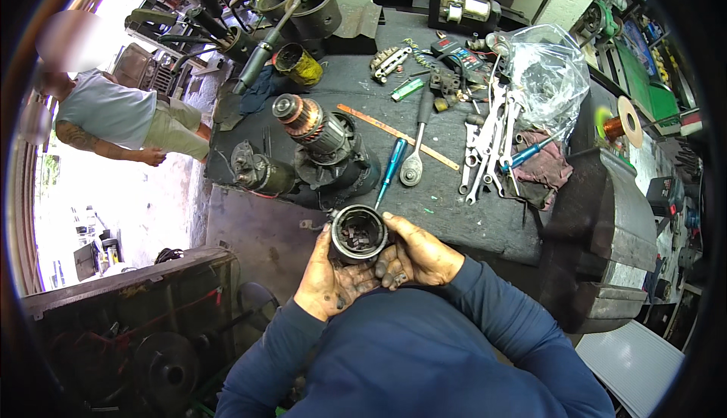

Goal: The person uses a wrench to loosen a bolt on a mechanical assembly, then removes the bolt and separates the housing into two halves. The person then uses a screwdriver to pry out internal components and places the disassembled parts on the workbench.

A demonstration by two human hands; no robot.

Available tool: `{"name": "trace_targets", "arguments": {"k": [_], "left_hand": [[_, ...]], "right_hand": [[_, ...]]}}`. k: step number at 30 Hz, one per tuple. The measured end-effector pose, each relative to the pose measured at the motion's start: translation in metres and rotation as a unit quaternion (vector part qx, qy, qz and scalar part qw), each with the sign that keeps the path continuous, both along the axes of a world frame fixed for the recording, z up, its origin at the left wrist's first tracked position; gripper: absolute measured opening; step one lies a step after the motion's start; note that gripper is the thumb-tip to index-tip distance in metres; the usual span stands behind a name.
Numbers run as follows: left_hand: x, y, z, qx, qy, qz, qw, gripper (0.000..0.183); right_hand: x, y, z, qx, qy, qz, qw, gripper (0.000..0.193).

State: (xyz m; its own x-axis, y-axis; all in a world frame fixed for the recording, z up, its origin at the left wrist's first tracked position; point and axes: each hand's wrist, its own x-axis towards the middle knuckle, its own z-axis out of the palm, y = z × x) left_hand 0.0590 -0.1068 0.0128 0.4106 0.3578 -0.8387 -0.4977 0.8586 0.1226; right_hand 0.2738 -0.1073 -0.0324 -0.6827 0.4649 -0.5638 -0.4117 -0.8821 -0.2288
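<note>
Close to my body I hold a short, round metal motor housing [358,254], its open end up. Dark broken bits lie inside it. A small lug sticks out from its left side. My left hand [327,280] is wrapped around the housing's left and underside. On the other side, my right hand [421,253] has its thumb on the rim and its blackened fingers curled below. Just beyond, on the bench, a copper-wound armature [314,129] stands upright in a dark motor casing [341,170]. A blue screwdriver [393,164] points toward the housing in my hands.
The dark bench [462,225] carries a ratchet [413,164], an orange hacksaw blade [397,136], several wrenches [492,134], a reddish rag [547,168] and a clear plastic bag [551,70]. A smaller motor part [261,174] sits near its left edge. Another person [113,111] stands at far left.
</note>
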Motion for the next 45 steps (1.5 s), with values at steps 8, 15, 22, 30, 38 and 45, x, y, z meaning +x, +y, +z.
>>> {"name": "trace_targets", "arguments": {"k": [8,15,22,30,38,45], "left_hand": [[-0.036,-0.011,-0.005,-0.018,-0.03,0.053,0.998,0.088],[-0.06,-0.03,-0.009,0.008,-0.051,0.1,0.994,0.089],[-0.094,-0.053,-0.037,0.102,-0.097,0.159,0.977,0.082],[-0.145,-0.029,-0.055,0.218,-0.036,0.246,0.944,0.066],[-0.25,0.108,-0.051,0.451,0.206,0.273,0.825,0.06],[-0.291,0.233,-0.05,0.649,0.5,0.07,0.569,0.114]], "right_hand": [[-0.038,0.017,0.026,0.049,-0.121,0.113,0.985,0.067],[-0.058,0.02,0.026,0.146,-0.126,0.149,0.97,0.066],[-0.069,0.026,0.025,0.258,-0.147,0.179,0.938,0.059],[-0.073,0.047,0.027,0.384,-0.113,0.239,0.885,0.073],[-0.021,0.016,0.016,0.261,-0.277,0.076,0.922,0.053],[0.007,-0.04,0.002,0.204,-0.464,-0.086,0.858,0.053]]}}
